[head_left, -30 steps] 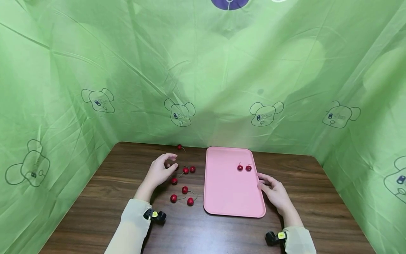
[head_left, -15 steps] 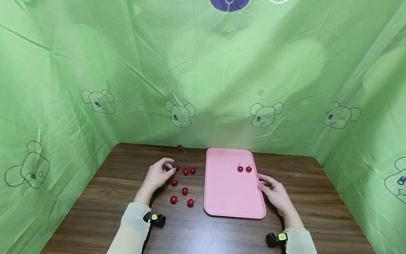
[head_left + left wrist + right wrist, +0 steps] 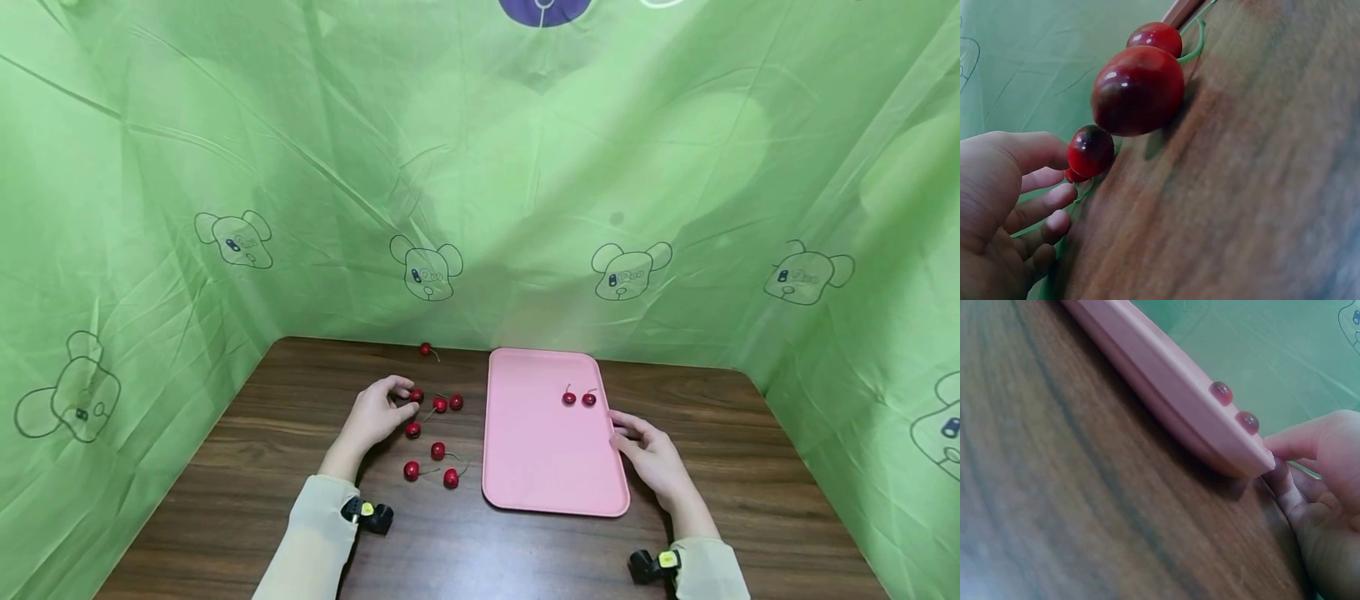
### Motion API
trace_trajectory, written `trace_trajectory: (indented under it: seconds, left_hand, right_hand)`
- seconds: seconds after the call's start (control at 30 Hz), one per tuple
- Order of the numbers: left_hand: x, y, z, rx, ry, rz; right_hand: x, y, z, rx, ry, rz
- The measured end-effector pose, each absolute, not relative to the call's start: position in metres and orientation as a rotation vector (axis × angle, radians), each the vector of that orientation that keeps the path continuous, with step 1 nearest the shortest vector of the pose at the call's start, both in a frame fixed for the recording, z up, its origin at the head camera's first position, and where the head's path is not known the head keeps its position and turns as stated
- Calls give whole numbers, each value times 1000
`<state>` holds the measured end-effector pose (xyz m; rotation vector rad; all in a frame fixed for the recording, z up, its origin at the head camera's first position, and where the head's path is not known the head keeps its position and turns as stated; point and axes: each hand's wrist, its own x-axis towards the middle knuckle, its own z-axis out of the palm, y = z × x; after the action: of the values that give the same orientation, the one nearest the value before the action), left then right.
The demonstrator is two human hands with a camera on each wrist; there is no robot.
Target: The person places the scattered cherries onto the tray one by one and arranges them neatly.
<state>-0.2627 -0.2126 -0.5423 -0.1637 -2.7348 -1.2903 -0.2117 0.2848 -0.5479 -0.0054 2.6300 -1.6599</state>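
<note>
At the left of the head view, my left hand (image 3: 374, 413) pinches a red cherry (image 3: 417, 396) between thumb and fingertips at the table. In the left wrist view, a nearer cherry (image 3: 1090, 151) partly hides that one. Several more stemmed cherries lie close by, among them a cherry (image 3: 412, 430) just in front of the hand. A pink tray (image 3: 540, 475) lies flat in the middle, with two cherries (image 3: 579, 399) near its right edge. My right hand (image 3: 654, 457) grips the tray's right rim, thumb on top and fingers against the side in the right wrist view.
The brown wooden table (image 3: 225, 500) carries everything. A single cherry (image 3: 426, 349) sits at its back edge, away from the others. Green cloth (image 3: 480, 167) printed with bear heads hangs behind and at both sides.
My left hand has come down slightly toward the front, its fingertips closing around the cherry at the back of the group. My right hand and the tray stay in place.
</note>
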Motion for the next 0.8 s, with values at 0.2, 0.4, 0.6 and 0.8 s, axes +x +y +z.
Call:
trace_trajectory:
  seconds: [0.2,0.4,0.6,0.8]
  left_hand:
    - [-263,-210,-544,-179,-2752,-1254]
    - [-263,-210,-545,-186,-2745,-1249]
    - [-263,-210,-548,-183,-2712,-1264]
    - [-264,-210,-551,-176,-2690,-1266]
  right_hand:
    - [-213,286,-549,-16,2629,-1673]
    - [-213,287,-549,-23,2628,-1676]
    - [-213,286,-549,-25,2624,-1675]
    - [-213,287,-549,-29,2625,-1677]
